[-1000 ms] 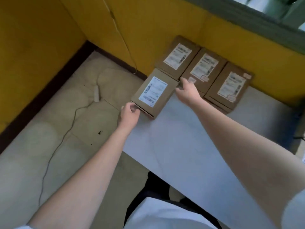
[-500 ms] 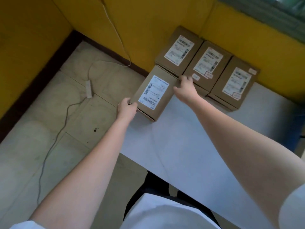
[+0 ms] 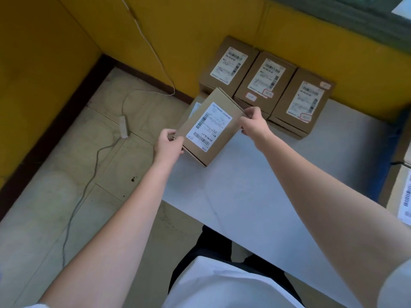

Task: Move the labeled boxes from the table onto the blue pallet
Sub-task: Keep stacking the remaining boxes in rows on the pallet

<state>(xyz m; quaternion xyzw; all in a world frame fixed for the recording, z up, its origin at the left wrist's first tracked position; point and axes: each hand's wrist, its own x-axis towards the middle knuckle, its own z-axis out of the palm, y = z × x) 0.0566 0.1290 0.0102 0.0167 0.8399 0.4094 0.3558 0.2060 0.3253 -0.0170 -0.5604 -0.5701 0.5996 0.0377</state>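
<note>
Hands, left (image 3: 167, 146) and right (image 3: 253, 123), gripping cardboard box (image 3: 208, 127), barcode label (image 3: 209, 123) print blurred

The labeled box (image 3: 209, 126) is now raised off the table (image 3: 255, 185) corner, tilted, exposing a second box (image 3: 191, 110) beneath it. Left hand (image 3: 167, 145) grips its near-left corner; right hand (image 3: 253, 124) has moved from the top edge to pinch the right corner.

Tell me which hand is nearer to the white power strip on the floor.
Left. The left hand grips the held box's near-left corner, beside the power strip. The right hand holds the opposite corner, farther away.
</note>
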